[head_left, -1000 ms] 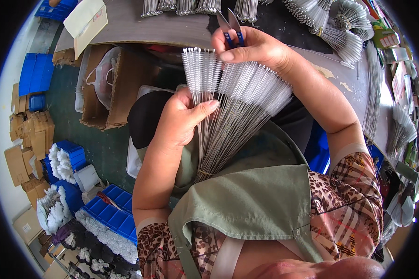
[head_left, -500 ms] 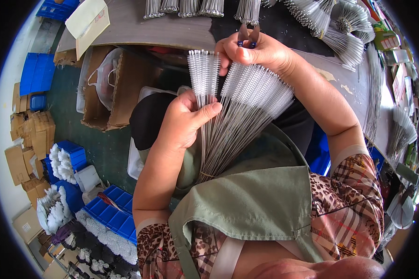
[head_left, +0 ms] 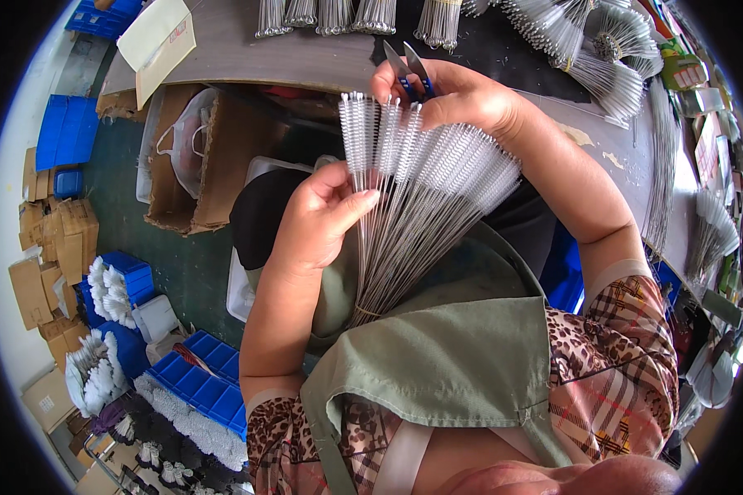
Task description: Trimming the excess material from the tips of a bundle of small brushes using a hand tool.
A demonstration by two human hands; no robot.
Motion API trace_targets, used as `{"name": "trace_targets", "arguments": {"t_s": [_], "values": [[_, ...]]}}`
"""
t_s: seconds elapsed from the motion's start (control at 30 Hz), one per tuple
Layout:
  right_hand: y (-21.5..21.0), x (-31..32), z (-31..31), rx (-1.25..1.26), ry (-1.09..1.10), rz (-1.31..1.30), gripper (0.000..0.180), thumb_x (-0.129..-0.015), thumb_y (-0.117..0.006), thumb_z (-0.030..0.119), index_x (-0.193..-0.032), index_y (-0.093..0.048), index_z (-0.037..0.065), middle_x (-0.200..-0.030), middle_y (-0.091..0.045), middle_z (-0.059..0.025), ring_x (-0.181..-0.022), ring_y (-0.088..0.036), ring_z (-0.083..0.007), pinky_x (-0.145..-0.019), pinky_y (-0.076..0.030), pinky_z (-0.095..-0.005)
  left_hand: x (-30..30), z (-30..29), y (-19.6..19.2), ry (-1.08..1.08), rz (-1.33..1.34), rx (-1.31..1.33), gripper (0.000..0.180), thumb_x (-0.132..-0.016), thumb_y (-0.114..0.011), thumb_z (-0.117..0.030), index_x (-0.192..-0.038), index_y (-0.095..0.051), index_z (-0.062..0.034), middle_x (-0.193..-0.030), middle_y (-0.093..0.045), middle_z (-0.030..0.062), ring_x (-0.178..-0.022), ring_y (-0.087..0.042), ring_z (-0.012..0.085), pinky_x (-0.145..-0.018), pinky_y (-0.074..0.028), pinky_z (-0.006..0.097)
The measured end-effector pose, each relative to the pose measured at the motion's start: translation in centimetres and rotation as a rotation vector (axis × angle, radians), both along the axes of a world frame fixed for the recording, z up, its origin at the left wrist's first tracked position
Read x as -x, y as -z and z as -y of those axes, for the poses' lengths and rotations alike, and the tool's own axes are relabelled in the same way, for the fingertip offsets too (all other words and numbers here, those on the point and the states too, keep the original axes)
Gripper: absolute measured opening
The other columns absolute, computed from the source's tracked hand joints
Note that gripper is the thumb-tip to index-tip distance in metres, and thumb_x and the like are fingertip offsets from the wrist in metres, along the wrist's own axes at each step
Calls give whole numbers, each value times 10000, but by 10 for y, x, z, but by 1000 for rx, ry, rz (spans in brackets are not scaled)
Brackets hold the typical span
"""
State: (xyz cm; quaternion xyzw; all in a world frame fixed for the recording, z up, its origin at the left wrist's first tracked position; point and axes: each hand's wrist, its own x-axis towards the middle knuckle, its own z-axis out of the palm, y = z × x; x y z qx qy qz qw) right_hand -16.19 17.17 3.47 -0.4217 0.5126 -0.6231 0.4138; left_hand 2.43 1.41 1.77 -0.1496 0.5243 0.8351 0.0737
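Observation:
A bundle of thin wire brushes with white bristle heads [head_left: 466, 165] fans out over my lap, stems gathered by a band near the apron [head_left: 437, 355]. My left hand [head_left: 318, 219] is closed round the leftmost stems just under the bristles, thumb across them. Above the heads, my right hand [head_left: 475, 103] holds small scissors [head_left: 421, 74] with dark blue handles, their blades apart and pointing up and left. The fingertips of that hand reach the brush tips in the middle of the fan, where a few heads stand separate from the rest.
On the grey table [head_left: 248, 62] lie upright-ended bundles of wire stems [head_left: 334, 16] and a pile of white brushes [head_left: 607, 78] at far right. An open cardboard box [head_left: 177, 165] stands below on the left. Blue bins [head_left: 198, 367] and cartons line the left side.
My right hand has shifted left and the scissors now tilt left instead of pointing up. Several brushes have spread toward my left hand, narrowing the gap. The left thumb has moved slightly left.

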Motion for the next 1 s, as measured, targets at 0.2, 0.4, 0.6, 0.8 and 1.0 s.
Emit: {"name": "trace_targets", "arguments": {"t_s": [0.2,0.4,0.6,0.8,1.0], "values": [[5,4,-4,-5,-31,96,433,-801,-619,461,-913,-578,44,-865,-553,-10,-857,-500,-114,-794,-389,-263,0,1,-1,-25,42,-25,183,-806,-639,-6,-973,-567,15,-844,-611,50,-751,-597,122,-639,-509,256],[1,1,-1,-126,-28,96,348,-732,-759,211,-963,-567,34,-832,-581,-38,-840,-550,-114,-792,-420,-253,1,-2,-1,-50,13,40,167,-801,-648,-11,-947,-569,12,-802,-616,52,-712,-593,124,-643,-496,246],[8,4,0,65,-87,44,420,-750,-716,384,-927,-564,34,-818,-580,-68,-842,-571,-191,-814,-432,-295,2,-3,-3,-66,57,10,165,-799,-663,-32,-936,-578,5,-808,-618,52,-669,-586,117,-641,-486,235],[8,2,3,-118,54,-55,452,-761,-705,427,-961,-553,51,-879,-568,-47,-885,-521,-141,-844,-388,-275,2,-5,-1,-69,60,77,153,-804,-675,-64,-918,-593,-2,-793,-619,42,-661,-581,111,-623,-482,226],[8,5,1,-12,-72,43,374,-760,-715,388,-879,-540,79,-928,-575,-80,-961,-538,-178,-856,-399,-301,6,-6,-5,-73,73,-16,161,-823,-655,-56,-948,-578,10,-805,-621,49,-695,-596,116,-629,-512,236]]}}
